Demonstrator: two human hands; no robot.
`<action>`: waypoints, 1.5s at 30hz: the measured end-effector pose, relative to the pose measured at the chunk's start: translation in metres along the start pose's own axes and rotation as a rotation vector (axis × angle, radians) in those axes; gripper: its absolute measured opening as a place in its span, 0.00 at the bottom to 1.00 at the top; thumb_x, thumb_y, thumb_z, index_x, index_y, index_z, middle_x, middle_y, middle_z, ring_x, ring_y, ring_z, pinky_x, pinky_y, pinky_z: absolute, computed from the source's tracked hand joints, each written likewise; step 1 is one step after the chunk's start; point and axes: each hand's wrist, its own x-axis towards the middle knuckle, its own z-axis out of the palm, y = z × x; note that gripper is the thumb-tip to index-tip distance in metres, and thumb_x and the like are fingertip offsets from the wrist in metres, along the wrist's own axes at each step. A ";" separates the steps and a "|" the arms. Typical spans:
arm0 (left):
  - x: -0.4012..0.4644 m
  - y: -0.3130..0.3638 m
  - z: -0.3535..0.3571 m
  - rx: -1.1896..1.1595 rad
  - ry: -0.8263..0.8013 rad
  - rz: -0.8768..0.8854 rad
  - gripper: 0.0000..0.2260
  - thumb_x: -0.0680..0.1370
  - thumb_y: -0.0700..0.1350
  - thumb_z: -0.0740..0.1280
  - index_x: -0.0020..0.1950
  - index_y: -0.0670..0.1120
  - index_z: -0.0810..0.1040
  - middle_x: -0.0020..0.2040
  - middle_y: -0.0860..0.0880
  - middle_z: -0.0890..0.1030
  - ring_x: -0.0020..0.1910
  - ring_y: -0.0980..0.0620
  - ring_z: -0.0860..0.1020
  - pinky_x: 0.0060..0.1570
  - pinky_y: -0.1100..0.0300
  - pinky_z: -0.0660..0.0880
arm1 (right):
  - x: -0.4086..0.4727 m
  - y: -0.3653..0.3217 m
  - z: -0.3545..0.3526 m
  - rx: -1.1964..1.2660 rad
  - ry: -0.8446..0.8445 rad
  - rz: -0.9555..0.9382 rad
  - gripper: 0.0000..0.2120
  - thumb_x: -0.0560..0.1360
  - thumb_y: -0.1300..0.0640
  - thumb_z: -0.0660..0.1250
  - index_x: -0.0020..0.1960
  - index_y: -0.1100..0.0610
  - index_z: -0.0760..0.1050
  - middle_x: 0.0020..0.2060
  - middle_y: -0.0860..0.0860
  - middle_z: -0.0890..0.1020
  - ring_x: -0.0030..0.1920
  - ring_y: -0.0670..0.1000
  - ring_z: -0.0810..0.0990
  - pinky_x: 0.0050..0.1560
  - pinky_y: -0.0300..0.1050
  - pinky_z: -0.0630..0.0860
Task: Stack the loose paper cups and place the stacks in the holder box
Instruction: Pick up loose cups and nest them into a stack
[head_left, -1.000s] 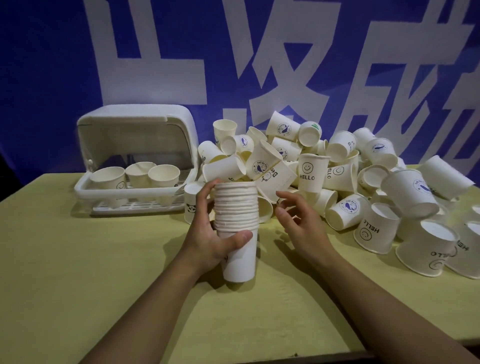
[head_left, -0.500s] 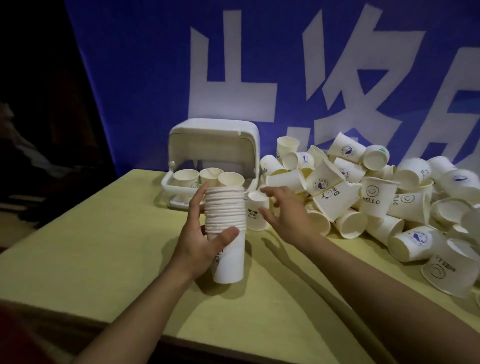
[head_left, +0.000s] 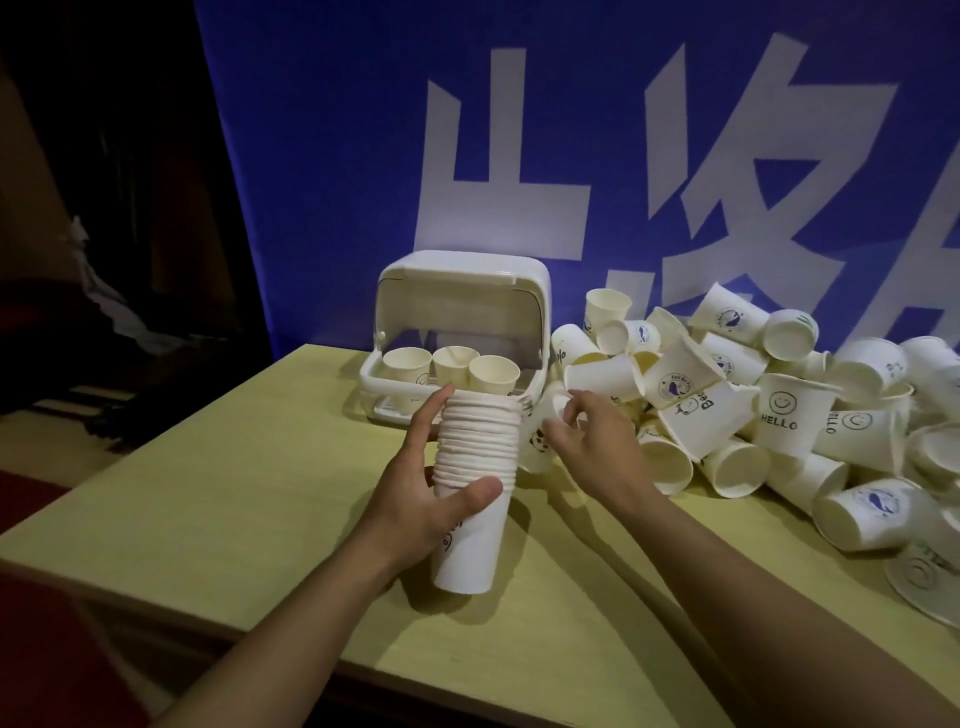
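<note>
two hands work: left hand (head_left: 415, 499) grips the cup stack (head_left: 475, 478), right hand (head_left: 592, 447) pinches a loose cup (head_left: 540, 441).

— The cups (head_left: 789, 410)?
— Matt white paper, rims rolled smooth.
— And the holder box (head_left: 462, 291)?
— Glossy white plastic — the bench (head_left: 234, 493) is smooth, matt, yellowish board.
</note>
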 end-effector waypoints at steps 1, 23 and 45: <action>-0.001 -0.001 0.002 -0.001 -0.028 -0.007 0.43 0.62 0.64 0.76 0.71 0.77 0.57 0.68 0.59 0.72 0.56 0.59 0.82 0.53 0.53 0.83 | -0.007 -0.001 -0.005 0.111 0.040 0.040 0.12 0.72 0.45 0.70 0.44 0.50 0.69 0.45 0.47 0.80 0.48 0.54 0.79 0.47 0.57 0.79; 0.022 0.013 0.059 0.154 -0.424 -0.087 0.47 0.60 0.65 0.76 0.72 0.80 0.53 0.67 0.62 0.71 0.55 0.64 0.80 0.52 0.61 0.81 | -0.037 0.016 -0.041 0.738 -0.139 0.135 0.30 0.72 0.50 0.65 0.68 0.26 0.62 0.61 0.54 0.76 0.58 0.54 0.81 0.60 0.58 0.78; 0.022 -0.001 0.046 0.120 -0.162 -0.067 0.52 0.63 0.58 0.80 0.71 0.81 0.45 0.65 0.67 0.68 0.59 0.57 0.79 0.56 0.48 0.82 | -0.049 0.011 -0.024 0.646 -0.065 0.005 0.18 0.77 0.46 0.69 0.66 0.42 0.76 0.61 0.46 0.81 0.61 0.49 0.80 0.60 0.58 0.79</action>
